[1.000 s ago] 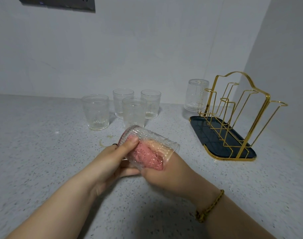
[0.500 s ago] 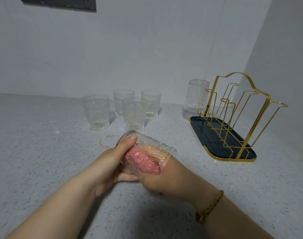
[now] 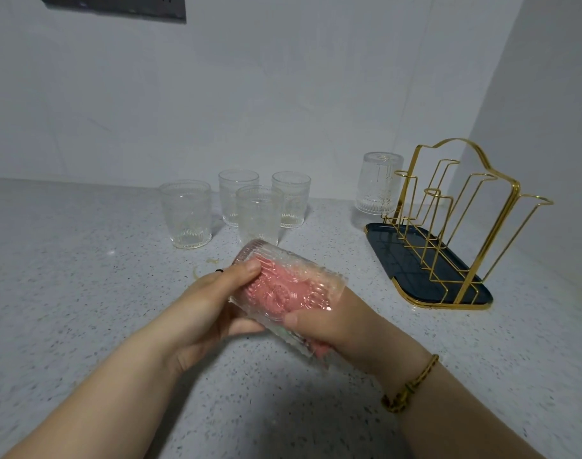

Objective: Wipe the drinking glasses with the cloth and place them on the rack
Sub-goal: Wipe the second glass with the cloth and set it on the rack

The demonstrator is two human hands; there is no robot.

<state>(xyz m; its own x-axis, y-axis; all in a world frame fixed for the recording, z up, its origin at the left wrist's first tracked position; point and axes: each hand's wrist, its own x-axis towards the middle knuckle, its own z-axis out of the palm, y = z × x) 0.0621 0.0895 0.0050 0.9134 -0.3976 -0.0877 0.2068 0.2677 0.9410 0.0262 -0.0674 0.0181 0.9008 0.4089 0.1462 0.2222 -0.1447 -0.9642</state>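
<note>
Since half a second before, the right hand [image 3: 345, 326] had turned so that its thumb pressed on the near wall of the ribbed glass [image 3: 292, 276], and the glass had rolled slightly between the hands.

The glass was held in the air low over the grey speckled table [image 3: 67, 276], lying almost on its side. Its long axis ran from the base at about 10 o'clock to the open mouth at about 4 o'clock. The left hand [image 3: 213, 303] gripped the base end, with its thumb on top and its fingers [image 3: 243, 326] curled beneath. The right fingers were pushed in through the mouth and bunched round the pink cloth [image 3: 276, 293], which showed through the wall.

The gold wire rack [image 3: 488, 243] stood at about 2 o'clock from the hands, well apart from them and nearer the right hand. One upturned glass [image 3: 379, 183] already sat on its far left peg. Four upright glasses [image 3: 186, 213] waited at 12 o'clock.

The inside was probably still being wiped. As the mouth faced away from the rack, the glass would likely need turning mouth-down after the cloth came out.
</note>
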